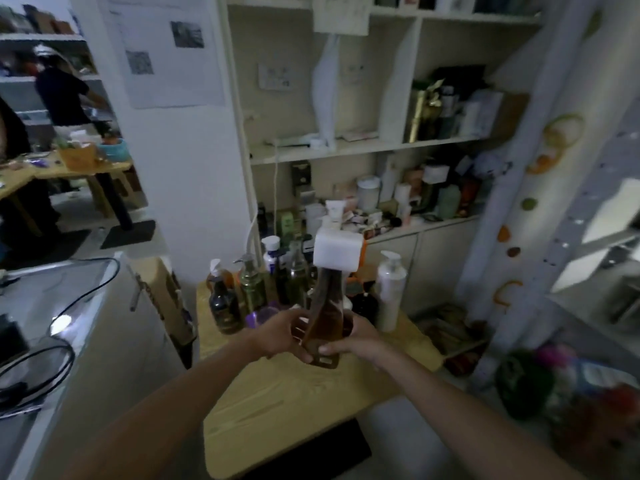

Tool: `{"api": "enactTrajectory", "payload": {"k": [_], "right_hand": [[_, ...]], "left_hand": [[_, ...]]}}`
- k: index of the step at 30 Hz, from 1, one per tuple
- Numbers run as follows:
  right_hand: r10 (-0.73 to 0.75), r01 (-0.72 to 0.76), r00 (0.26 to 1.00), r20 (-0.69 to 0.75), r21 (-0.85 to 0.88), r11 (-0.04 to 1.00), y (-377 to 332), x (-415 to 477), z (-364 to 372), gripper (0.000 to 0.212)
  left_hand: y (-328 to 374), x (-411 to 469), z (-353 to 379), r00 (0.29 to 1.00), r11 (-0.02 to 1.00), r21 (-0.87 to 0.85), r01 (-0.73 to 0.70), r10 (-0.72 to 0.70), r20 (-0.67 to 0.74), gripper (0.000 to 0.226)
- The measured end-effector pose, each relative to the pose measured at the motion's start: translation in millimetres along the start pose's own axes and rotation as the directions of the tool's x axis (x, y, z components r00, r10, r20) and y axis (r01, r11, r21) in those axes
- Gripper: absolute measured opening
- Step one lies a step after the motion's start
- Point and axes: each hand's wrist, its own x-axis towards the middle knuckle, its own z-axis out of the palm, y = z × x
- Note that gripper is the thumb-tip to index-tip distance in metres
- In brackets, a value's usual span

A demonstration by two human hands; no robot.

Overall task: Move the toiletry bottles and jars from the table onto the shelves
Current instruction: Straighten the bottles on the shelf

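Observation:
Both hands hold a tall amber bottle (327,308) with a big white square cap above the wooden table (294,403). My left hand (282,332) wraps its lower left side, and my right hand (349,337) grips its base from the right. Behind it, at the table's far end, stand several bottles: a dark pump bottle (225,306), a greenish pump bottle (251,287), a white pump bottle (389,292) and a small purple jar (261,315). The shelves (346,148) rise beyond the table; the lower shelf (415,226) is crowded with toiletries.
A white counter (86,323) with black cables lies to the left. A cardboard box (166,292) stands between it and the table. A white post (540,188) with orange peel shapes rises on the right. Another person (62,95) stands far off at the back left.

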Motion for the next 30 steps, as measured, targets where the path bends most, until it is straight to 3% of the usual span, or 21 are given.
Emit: {"api": "enactTrajectory", "payload": {"k": [3, 6, 10, 16, 21, 27, 30], "right_hand": [[0.002, -0.001, 0.990, -0.144, 0.005, 1.000, 13, -33, -49, 0.080], [0.022, -0.002, 0.970, -0.242, 0.082, 0.997, 34, -78, -106, 0.067], [0.075, -0.018, 0.902, -0.424, 0.136, 0.991, 86, -150, -185, 0.066], [0.136, -0.015, 0.732, -0.668, 0.185, 0.983, 168, -287, -267, 0.072], [0.200, -0.152, 0.454, -0.868, 0.146, 0.978, 228, -377, -302, 0.058], [0.341, -0.406, 0.392, -0.854, 0.171, 0.897, 262, -427, -335, 0.050], [0.275, -0.337, 0.332, -0.902, 0.159, 0.928, 273, -439, -353, 0.070]], "left_hand": [[42, 26, 37, 0.993, 0.994, 0.033, -0.106, 0.104, 0.056, 0.068], [87, 56, 89, 0.975, 0.983, 0.017, -0.184, 0.181, 0.133, 0.069], [159, 78, 189, 0.923, 0.966, -0.017, -0.257, 0.251, 0.292, 0.061], [244, 94, 359, 0.807, 0.917, -0.065, -0.393, 0.378, 0.453, 0.051], [292, 88, 479, 0.725, 0.900, -0.085, -0.427, 0.397, 0.563, 0.051], [334, 79, 572, 0.690, 0.902, -0.032, -0.430, 0.351, 0.633, 0.035], [346, 90, 597, 0.682, 0.887, -0.025, -0.461, 0.372, 0.629, 0.034]]}}
